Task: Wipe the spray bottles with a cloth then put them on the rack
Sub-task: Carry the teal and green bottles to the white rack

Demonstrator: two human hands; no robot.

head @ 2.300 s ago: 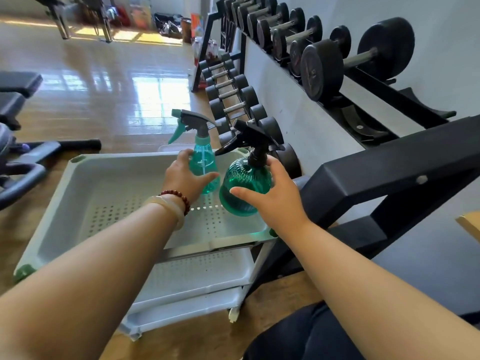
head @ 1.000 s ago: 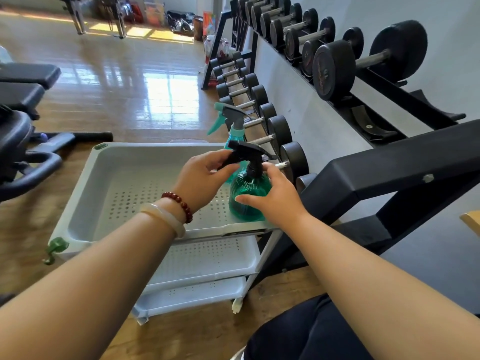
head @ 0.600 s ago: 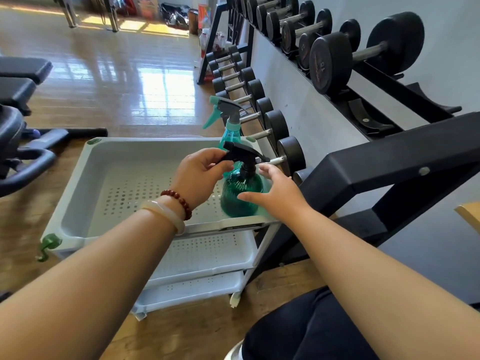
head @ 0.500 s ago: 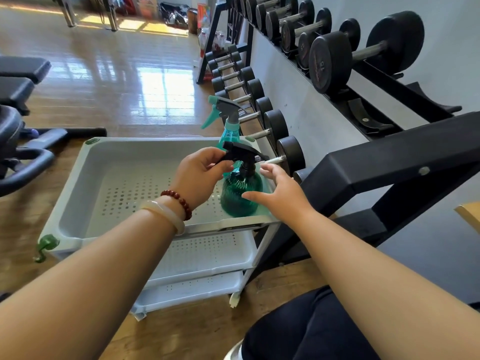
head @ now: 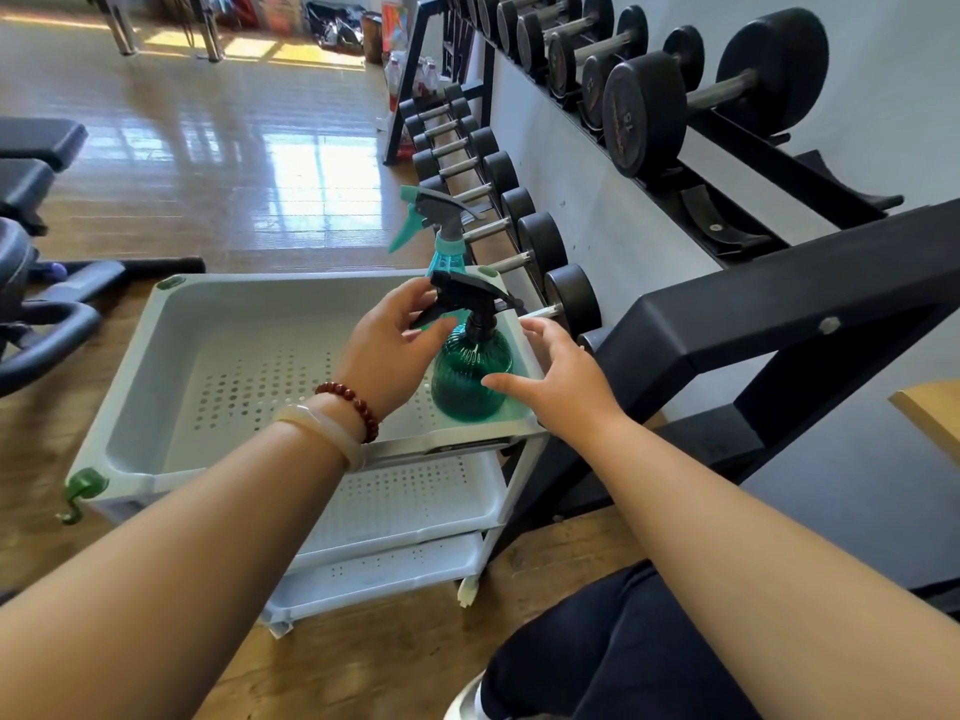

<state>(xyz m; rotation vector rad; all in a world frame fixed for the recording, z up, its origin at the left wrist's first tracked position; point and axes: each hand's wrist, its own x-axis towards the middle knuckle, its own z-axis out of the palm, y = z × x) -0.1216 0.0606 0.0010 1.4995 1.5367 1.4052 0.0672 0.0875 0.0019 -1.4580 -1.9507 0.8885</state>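
Round bottle (head: 470, 376): ribbed dark-green plastic, upright in the white perforated top tray (head: 171, 324) — near right corner.
Left hand (head: 389, 350): curved round its black trigger (head: 467, 293), grip unclear.
Right hand (head: 563, 379): released — fingers spread beside it.

View: one wide-angle camera worn on the head | Position: above and just behind the near edge of the white rack (head: 150, 356) | Facing: forward and down onto the rack's top tray | Nearness: close, the rack fills mid-frame | Surroundings: wooden floor (head: 208, 163) beyond the rack, dumbbell stand (head: 779, 304) to its right.
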